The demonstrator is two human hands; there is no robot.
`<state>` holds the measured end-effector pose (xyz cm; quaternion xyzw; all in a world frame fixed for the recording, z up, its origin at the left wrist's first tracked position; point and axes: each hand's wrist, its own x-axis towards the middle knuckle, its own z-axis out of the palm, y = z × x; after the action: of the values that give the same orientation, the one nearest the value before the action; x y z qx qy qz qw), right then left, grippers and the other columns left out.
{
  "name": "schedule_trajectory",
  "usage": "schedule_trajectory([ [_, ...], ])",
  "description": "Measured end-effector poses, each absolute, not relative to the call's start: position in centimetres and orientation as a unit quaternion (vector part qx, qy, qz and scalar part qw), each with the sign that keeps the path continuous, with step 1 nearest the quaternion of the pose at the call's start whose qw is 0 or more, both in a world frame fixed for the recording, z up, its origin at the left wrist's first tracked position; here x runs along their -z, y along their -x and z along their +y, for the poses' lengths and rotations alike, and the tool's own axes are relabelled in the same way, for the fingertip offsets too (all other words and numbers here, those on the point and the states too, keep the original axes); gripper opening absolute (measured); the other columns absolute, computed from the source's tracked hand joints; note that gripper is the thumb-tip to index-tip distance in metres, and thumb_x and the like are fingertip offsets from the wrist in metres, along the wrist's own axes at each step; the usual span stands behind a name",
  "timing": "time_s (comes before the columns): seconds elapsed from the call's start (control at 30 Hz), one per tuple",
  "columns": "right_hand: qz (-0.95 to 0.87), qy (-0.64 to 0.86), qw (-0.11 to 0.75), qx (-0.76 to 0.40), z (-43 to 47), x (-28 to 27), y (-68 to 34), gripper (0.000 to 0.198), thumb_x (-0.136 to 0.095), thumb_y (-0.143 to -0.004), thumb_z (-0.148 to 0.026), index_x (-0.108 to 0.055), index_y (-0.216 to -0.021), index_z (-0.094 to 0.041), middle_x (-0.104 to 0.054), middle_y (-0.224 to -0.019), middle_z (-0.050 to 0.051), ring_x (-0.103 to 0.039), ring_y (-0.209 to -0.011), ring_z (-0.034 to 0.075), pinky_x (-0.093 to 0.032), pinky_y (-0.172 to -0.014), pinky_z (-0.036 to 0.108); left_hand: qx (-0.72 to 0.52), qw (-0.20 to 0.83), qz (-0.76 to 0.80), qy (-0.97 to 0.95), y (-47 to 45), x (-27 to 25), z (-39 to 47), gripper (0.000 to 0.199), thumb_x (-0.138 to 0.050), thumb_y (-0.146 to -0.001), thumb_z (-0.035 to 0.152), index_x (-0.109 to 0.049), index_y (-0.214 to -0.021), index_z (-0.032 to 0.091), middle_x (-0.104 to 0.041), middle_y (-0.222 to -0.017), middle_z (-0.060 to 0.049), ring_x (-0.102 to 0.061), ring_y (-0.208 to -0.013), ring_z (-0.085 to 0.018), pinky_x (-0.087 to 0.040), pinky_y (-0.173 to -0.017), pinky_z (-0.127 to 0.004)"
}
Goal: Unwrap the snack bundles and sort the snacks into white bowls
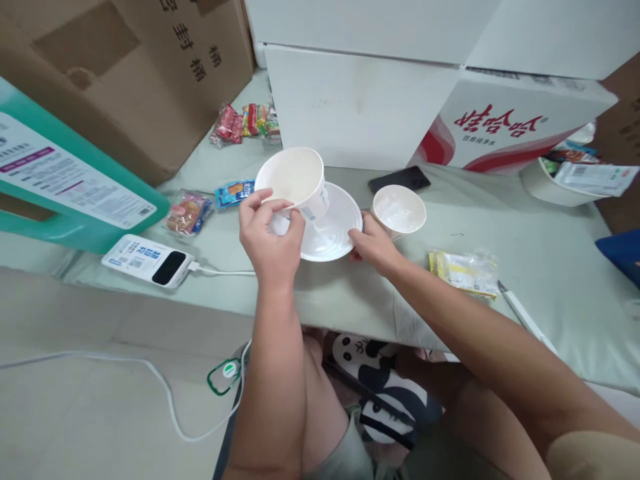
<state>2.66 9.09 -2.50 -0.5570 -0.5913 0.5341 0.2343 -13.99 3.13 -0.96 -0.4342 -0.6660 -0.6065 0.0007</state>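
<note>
Bare forearms reached forward; the right hand pinched a translucent lid by its edge, the left hand clasped a paper bowl overlapping it in view. One careless right-hand nudge could have tipped the small cup just beside.

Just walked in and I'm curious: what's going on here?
A person's left hand holds a tilted white paper bowl; the right hand pinches the edge of a round plastic lid. The bowl's mouth is uncovered, and whether bowl and lid touch is unclear. Another white bowl stands by the right hand, with a dark phone just behind it.
</note>
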Motion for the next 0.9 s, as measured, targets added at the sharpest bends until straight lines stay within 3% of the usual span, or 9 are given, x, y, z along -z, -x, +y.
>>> schedule_trajectory([
  [0.2,-0.585,0.571,0.246,-0.520,9.1,2.4,-4.2,0.043,-0.056,-0.074,-0.021,-0.050,-0.117,-0.025,-0.059,-0.064,-0.003,-0.059,-0.048,0.018,-0.047,-0.043,0.031,0.642,0.073,-0.681,0.344,14.9,0.6,3.1,0.017,-0.063,-0.075,0.005,-0.067,-0.084,0.019,-0.055,-0.115,-0.006,-0.060,-0.117,-0.021,-0.050,-0.111,-0.042],
  [0.33,-0.575,0.595,0.259,-0.499,9.1,2.4,-5.7,0.051,-0.056,-0.073,-0.022,-0.049,-0.124,-0.023,-0.059,-0.062,-0.002,-0.058,-0.047,0.020,-0.047,-0.044,0.033,0.603,0.019,-0.744,0.287,16.2,1.7,3.1,0.015,-0.065,-0.075,0.005,-0.071,-0.083,0.017,-0.055,-0.116,-0.009,-0.060,-0.118,-0.025,-0.041,-0.121,-0.048],
  [0.47,-0.549,0.625,0.270,-0.485,9.3,2.5,-7.5,0.055,-0.057,-0.073,-0.025,-0.048,-0.127,-0.021,-0.060,-0.059,-0.002,-0.060,-0.049,0.021,-0.046,-0.045,0.032,0.563,-0.048,-0.769,0.298,17.3,3.1,3.2,0.024,-0.066,-0.072,0.004,-0.074,-0.091,0.017,-0.052,-0.135,-0.014,-0.053,-0.134,-0.034,-0.033,-0.125,-0.056],
  [0.57,-0.538,0.613,0.292,-0.499,9.1,2.6,-8.5,0.054,-0.059,-0.076,-0.030,-0.047,-0.129,-0.023,-0.061,-0.059,-0.003,-0.061,-0.050,0.020,-0.048,-0.047,0.032,0.574,-0.003,-0.752,0.323,16.8,3.1,3.2,0.031,-0.065,-0.069,0.002,-0.073,-0.092,0.019,-0.050,-0.141,-0.012,-0.037,-0.149,-0.038,-0.023,-0.128,-0.060],
  [0.63,-0.532,0.601,0.302,-0.515,8.6,2.6,-9.0,0.051,-0.060,-0.080,-0.034,-0.047,-0.128,-0.024,-0.063,-0.061,-0.003,-0.061,-0.050,0.019,-0.049,-0.049,0.031,0.610,0.064,-0.706,0.354,15.5,2.5,3.0,0.027,-0.062,-0.073,0.004,-0.071,-0.094,0.020,-0.054,-0.135,-0.011,-0.040,-0.146,-0.034,-0.027,-0.127,-0.057],
  [0.7,-0.519,0.592,0.301,-0.537,7.6,2.4,-9.5,0.046,-0.060,-0.083,-0.040,-0.048,-0.125,-0.023,-0.064,-0.062,-0.003,-0.062,-0.051,0.018,-0.050,-0.051,0.031,0.638,0.083,-0.645,0.411,13.8,1.8,2.9,0.020,-0.058,-0.080,0.009,-0.068,-0.094,0.020,-0.060,-0.119,-0.010,-0.055,-0.130,-0.027,-0.040,-0.120,-0.050],
  [0.8,-0.508,0.584,0.306,-0.554,5.5,1.9,-11.1,0.046,-0.056,-0.086,-0.052,-0.053,-0.120,-0.021,-0.064,-0.063,-0.003,-0.060,-0.050,0.015,-0.048,-0.051,0.029,0.621,0.002,-0.613,0.488,11.3,1.3,2.8,0.013,-0.057,-0.085,0.015,-0.067,-0.093,0.021,-0.064,-0.103,-0.006,-0.063,-0.111,-0.022,-0.049,-0.110,-0.043],
  [0.9,-0.550,0.606,0.339,-0.464,3.0,1.5,-13.7,0.040,-0.056,-0.085,-0.052,-0.060,-0.109,-0.021,-0.062,-0.062,-0.003,-0.055,-0.048,0.014,-0.045,-0.050,0.029,0.569,-0.093,-0.651,0.493,10.1,1.9,2.8,0.013,-0.063,-0.083,0.019,-0.069,-0.094,0.021,-0.064,-0.119,-0.009,-0.061,-0.120,-0.024,-0.047,-0.111,-0.044],
])
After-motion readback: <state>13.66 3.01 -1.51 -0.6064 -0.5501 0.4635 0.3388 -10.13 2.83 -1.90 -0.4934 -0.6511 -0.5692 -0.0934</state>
